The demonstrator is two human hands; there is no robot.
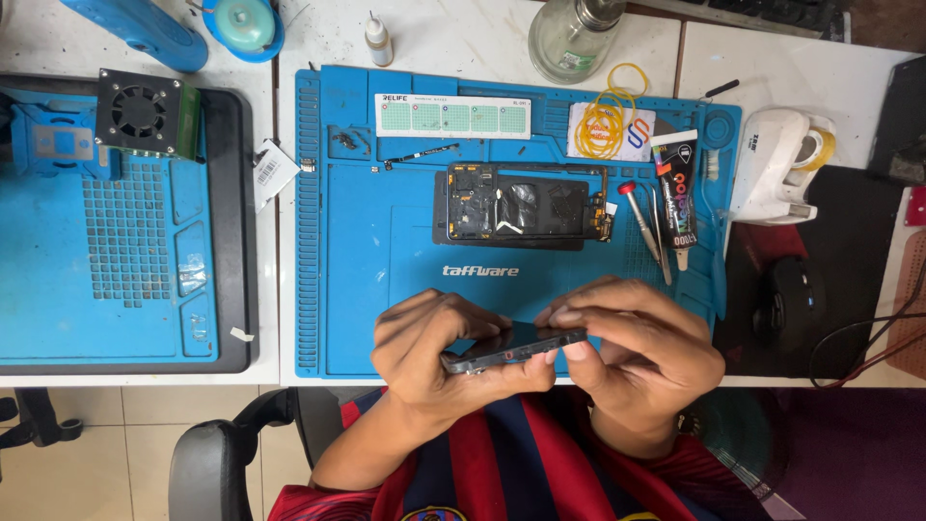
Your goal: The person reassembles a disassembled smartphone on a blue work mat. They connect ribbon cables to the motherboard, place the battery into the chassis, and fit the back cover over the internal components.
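**Two hands hold a dark phone frame over a blue work mat**

Closest to the camera is a red and blue striped shirt, and a grey chair arm (207,463) over a pale tiled floor. Just above the shirt, the left hand (439,352) and the right hand (641,352) come together. Both hands are closed on a thin dark phone frame (516,345). It lies almost flat between them, tipped a little, with its edge facing the camera. The left thumb and fingers pinch its left end. The right fingers wrap over its right end. The frame is up in the air, above the near edge of the mat.

Under the hands lies a big blue mat (386,318) on a white table (482,39). Farther back on the mat sits an opened phone (516,207) with its dark inside parts showing. To its right lie a screwdriver with a red tip (639,220), tweezers (659,232) and a black glue tube (678,193). Behind those are yellow rubber bands (606,121) on a small card. A long white strip with green squares (453,116) lies at the far edge of the mat.

To the left is a second blue mat (125,280) in a black tray, with a small black fan (145,114) on it. To the right are a white tape holder (776,164) and a black mouse (783,299) on a dark pad. At the very back stand a small white bottle (377,41) and a clear glass bottle (571,39).
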